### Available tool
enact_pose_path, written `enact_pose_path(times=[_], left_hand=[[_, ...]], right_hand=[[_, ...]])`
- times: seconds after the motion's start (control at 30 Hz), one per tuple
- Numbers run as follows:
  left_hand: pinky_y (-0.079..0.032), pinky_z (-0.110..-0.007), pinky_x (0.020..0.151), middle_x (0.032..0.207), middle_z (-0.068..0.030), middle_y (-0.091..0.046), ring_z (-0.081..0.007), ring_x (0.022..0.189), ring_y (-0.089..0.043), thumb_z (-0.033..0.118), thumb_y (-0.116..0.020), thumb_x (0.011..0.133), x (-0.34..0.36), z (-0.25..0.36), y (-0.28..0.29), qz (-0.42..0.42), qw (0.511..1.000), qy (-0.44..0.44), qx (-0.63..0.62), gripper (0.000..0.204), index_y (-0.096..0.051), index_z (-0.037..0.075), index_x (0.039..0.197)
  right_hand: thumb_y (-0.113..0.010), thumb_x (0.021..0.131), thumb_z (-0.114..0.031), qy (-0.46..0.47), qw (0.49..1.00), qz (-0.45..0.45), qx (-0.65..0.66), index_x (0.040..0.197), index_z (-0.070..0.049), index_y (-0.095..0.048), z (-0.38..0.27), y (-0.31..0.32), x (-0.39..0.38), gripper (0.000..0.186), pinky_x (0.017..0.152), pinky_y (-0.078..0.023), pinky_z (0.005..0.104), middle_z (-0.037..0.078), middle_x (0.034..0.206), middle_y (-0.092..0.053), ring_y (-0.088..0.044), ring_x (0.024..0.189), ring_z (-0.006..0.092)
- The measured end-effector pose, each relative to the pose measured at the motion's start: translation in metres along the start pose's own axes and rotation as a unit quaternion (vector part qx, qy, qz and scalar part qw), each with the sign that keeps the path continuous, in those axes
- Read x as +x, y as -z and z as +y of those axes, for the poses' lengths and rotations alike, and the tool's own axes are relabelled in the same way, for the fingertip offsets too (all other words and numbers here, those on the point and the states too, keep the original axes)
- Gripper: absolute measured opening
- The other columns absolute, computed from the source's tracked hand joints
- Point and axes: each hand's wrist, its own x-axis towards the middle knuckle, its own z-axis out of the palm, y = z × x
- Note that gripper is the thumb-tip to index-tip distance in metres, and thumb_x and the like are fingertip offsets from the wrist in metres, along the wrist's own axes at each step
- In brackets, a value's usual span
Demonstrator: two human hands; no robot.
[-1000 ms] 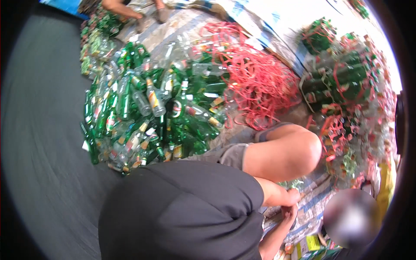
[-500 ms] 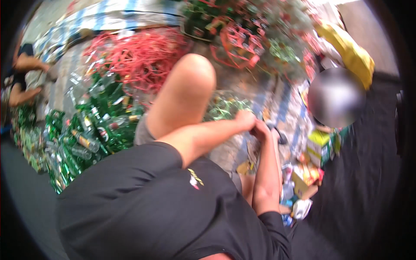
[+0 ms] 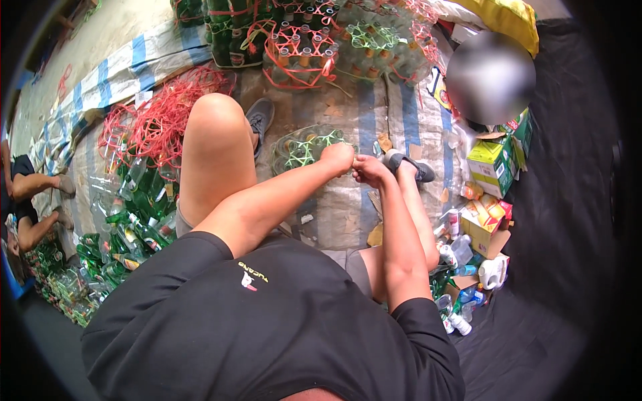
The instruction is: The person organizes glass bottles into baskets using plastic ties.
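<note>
In front of me, a bundle of clear bottles [image 3: 294, 157] stands on the ground sheet, its tops laced with green plastic strap [image 3: 309, 148]. My left hand [image 3: 338, 158] is a closed fist at the bundle's right edge, where the strap runs up to it. My right hand [image 3: 370, 169] meets it from the right, fingers bent and pinched together. Both hands seem to grip the strap's end, though the piece between them is too small to make out clearly.
Behind stand more bottle bundles [image 3: 301, 57] tied with red and green strap. A heap of red strap [image 3: 167, 117] and loose green bottles [image 3: 137, 230] lie left. Cartons [image 3: 491, 164] and plastic containers [image 3: 493, 271] line the right. Another person's legs [image 3: 37, 184] show far left.
The view has shifted and sharpened, so the bundles at the back show more fully. My two hands remain together beside the green-strapped bundle.
</note>
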Motion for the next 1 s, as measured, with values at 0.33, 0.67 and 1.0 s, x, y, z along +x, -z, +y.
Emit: enact_pose_path(times=[0.33, 0.67, 1.0], left_hand=[[-0.055, -0.042, 0.077, 0.099, -0.0193, -0.070, -0.0317, 0.092, -0.069, 0.008, -0.056, 0.080, -0.001, 0.005, -0.011, 0.054, 0.993, -0.038, 0.099, 0.020, -0.073, 0.003, 0.089], [-0.055, -0.044, 0.075, 0.093, -0.0182, -0.069, -0.0344, 0.090, -0.068, 0.024, -0.068, 0.071, -0.013, -0.005, -0.015, 0.091, 0.970, -0.168, 0.152, 0.028, -0.069, 0.004, 0.090], [-0.054, -0.046, 0.068, 0.081, -0.0184, -0.066, -0.0372, 0.079, -0.066, 0.024, -0.077, 0.068, -0.013, -0.020, -0.033, 0.131, 0.945, -0.265, 0.137, 0.029, -0.064, 0.003, 0.083]], right_hand=[[-0.061, 0.083, -0.008, 0.117, 0.924, 0.083, -0.356, 0.088, -0.002, -0.064, 0.013, 0.013, -0.014, 0.009, 0.052, -0.044, 0.0341, 0.009, 0.066, -0.061, -0.058, 0.056, 0.0203], [-0.051, 0.076, -0.009, 0.210, 0.813, 0.250, -0.483, 0.088, -0.006, -0.067, 0.058, -0.031, -0.027, 0.021, 0.083, -0.050, 0.0444, 0.022, 0.095, -0.066, -0.063, 0.094, 0.0398], [-0.050, 0.075, -0.008, 0.286, 0.821, 0.321, -0.376, 0.083, -0.003, -0.065, 0.094, -0.060, -0.021, 0.018, 0.079, -0.048, 0.0472, 0.025, 0.089, -0.064, -0.061, 0.090, 0.0438]])
